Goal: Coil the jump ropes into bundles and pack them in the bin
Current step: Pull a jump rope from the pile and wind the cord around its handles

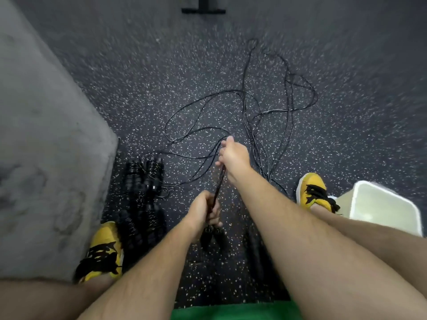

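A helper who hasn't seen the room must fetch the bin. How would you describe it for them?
Look down at the dark speckled floor, then to the yellow shoe on the person's right foot. The bin stands right beside that shoe, on its outer side. It is the only white, open-topped box; everything else nearby is black rope.

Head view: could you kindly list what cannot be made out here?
White plastic bin: head view, near side hidden by the leg; contents unclear.
Black coiled rope bundles: head view, motion-blurred; count unclear.
Thin black jump rope gripped by left hand and right hand: head view, handles blurred below the left hand.
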Tool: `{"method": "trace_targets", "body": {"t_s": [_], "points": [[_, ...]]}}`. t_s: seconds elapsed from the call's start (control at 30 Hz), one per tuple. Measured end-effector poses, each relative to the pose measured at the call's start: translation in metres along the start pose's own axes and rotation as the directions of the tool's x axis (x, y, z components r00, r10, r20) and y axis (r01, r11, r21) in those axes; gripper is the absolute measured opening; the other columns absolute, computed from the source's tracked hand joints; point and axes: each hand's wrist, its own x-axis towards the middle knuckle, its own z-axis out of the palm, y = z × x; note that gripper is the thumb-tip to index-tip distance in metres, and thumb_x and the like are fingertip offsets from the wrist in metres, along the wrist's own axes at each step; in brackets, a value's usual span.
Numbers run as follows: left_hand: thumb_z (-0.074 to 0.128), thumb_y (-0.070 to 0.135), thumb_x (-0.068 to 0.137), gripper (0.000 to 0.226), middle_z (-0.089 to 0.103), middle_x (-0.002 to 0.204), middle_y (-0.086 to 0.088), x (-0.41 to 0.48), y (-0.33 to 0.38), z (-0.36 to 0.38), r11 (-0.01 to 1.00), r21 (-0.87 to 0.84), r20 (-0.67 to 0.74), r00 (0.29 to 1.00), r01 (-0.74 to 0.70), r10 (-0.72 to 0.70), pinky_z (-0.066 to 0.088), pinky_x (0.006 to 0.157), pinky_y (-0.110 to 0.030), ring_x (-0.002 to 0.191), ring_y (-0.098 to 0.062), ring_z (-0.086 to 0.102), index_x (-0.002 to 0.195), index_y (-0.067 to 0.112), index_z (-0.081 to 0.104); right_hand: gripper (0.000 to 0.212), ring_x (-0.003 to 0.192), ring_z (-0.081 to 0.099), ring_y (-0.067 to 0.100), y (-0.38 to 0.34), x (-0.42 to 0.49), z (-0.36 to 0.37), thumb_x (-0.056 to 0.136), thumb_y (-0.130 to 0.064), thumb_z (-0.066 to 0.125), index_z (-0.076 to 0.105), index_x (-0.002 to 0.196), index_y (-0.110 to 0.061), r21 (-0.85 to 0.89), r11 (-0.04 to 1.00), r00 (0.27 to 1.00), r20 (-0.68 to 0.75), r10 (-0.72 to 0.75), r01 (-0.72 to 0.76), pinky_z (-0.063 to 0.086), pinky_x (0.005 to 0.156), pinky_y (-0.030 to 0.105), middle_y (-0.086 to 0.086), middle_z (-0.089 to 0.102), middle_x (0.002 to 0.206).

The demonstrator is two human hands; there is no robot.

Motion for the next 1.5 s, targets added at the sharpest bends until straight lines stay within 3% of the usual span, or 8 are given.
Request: {"method": "trace_targets", "body": {"t_s": [0.37, 0.57, 0.7, 0.8, 0.93, 1.03, 1.27, 1.5], "points": [[0.028, 0.058, 0.106, 0.054, 0.042, 0.056, 0.000, -0.145, 0.190, 0.045, 0.851, 0.008, -0.022, 0.851, -0.525, 0.525, 0.046, 0.051, -0.030, 0.051, -0.019, 0.038, 0.086, 0.017, 0.057, 0.033, 0.051, 0.049, 0.014, -0.142, -0.162, -0.015, 0.108, -0.019, 0.033, 0.056, 0.086, -0.013, -0.158, 0.890, 0.824, 0.473, -0.312, 0.428, 0.045, 0.050, 0.025, 0.000, 0.055, 0.066], [0.038, 0.036, 0.110, 0.035, 0.071, 0.072, 0.003, -0.180, 0.240, 0.040, 0.783, 0.189, -0.057, 0.789, -0.593, 0.611, 0.046, 0.054, -0.027, 0.064, -0.015, 0.059, 0.106, 0.011, 0.063, 0.026, 0.074, 0.067, 0.025, -0.127, -0.202, -0.017, 0.107, -0.011, 0.031, 0.052, 0.111, 0.005, -0.248, 0.788, 0.716, 0.622, -0.316, 0.564, 0.057, 0.072, 0.029, 0.013, 0.069, 0.084], [0.046, 0.029, 0.104, 0.029, 0.058, 0.059, 0.008, -0.170, 0.234, 0.041, 0.683, 0.350, 0.018, 0.733, -0.642, 0.680, 0.043, 0.065, -0.030, 0.061, -0.015, 0.050, 0.084, 0.017, 0.062, 0.018, 0.084, 0.055, 0.024, -0.141, -0.187, -0.019, 0.095, -0.014, 0.046, 0.056, 0.080, -0.014, -0.200, 0.891, 0.825, 0.499, -0.265, 0.408, 0.055, 0.088, 0.042, 0.004, 0.057, 0.076], [0.049, 0.024, 0.103, 0.033, 0.054, 0.060, 0.005, -0.167, 0.224, 0.044, 0.579, 0.515, 0.163, 0.735, -0.632, 0.658, 0.043, 0.064, -0.029, 0.064, -0.018, 0.049, 0.071, 0.020, 0.059, 0.012, 0.068, 0.056, 0.024, -0.151, -0.177, -0.025, 0.075, -0.024, 0.052, 0.055, 0.070, -0.014, -0.069, 0.949, 0.871, 0.421, -0.253, 0.309, 0.053, 0.074, 0.037, 0.008, 0.056, 0.069], [0.041, 0.009, 0.108, 0.029, 0.057, 0.062, 0.000, -0.167, 0.209, 0.045, 0.638, 0.497, 0.311, 0.807, -0.589, 0.502, 0.048, 0.069, -0.036, 0.061, -0.020, 0.054, 0.084, 0.010, 0.056, 0.025, 0.060, 0.059, 0.027, -0.161, -0.162, -0.025, 0.095, -0.027, 0.054, 0.066, 0.084, -0.007, -0.020, 0.944, 0.867, 0.403, -0.294, 0.330, 0.044, 0.049, 0.027, 0.004, 0.073, 0.082], [0.046, 0.002, 0.098, 0.011, 0.061, 0.078, -0.009, -0.170, 0.209, 0.045, 0.703, 0.437, 0.315, 0.828, -0.561, 0.465, 0.057, 0.080, -0.037, 0.073, -0.026, 0.065, 0.095, 0.004, 0.056, 0.022, 0.065, 0.061, 0.019, -0.164, -0.156, -0.030, 0.099, -0.021, 0.055, 0.071, 0.098, -0.006, -0.119, 0.871, 0.829, 0.390, -0.401, 0.477, 0.046, 0.059, 0.030, -0.004, 0.075, 0.086], [0.031, 0.039, 0.107, 0.045, 0.066, 0.098, -0.009, -0.173, 0.232, 0.045, 0.805, 0.061, 0.217, 0.795, -0.590, 0.566, 0.055, 0.093, -0.051, 0.083, -0.023, 0.070, 0.124, 0.010, 0.062, 0.022, 0.088, 0.072, 0.009, -0.165, -0.155, -0.043, 0.103, -0.016, 0.050, 0.072, 0.106, -0.018, -0.136, 0.708, 0.685, 0.431, -0.587, 0.693, 0.059, 0.074, 0.029, 0.001, 0.073, 0.097], [0.050, 0.025, 0.106, 0.024, 0.073, 0.094, -0.007, -0.170, 0.247, 0.052, 0.701, 0.209, 0.114, 0.729, -0.682, 0.675, 0.049, 0.064, -0.033, 0.074, -0.020, 0.063, 0.110, 0.007, 0.065, 0.018, 0.071, 0.063, 0.010, -0.150, -0.154, -0.048, 0.099, -0.007, 0.054, 0.066, 0.110, -0.011, -0.309, 0.601, 0.654, 0.551, -0.518, 0.737, 0.049, 0.076, 0.031, 0.001, 0.078, 0.090]]}}
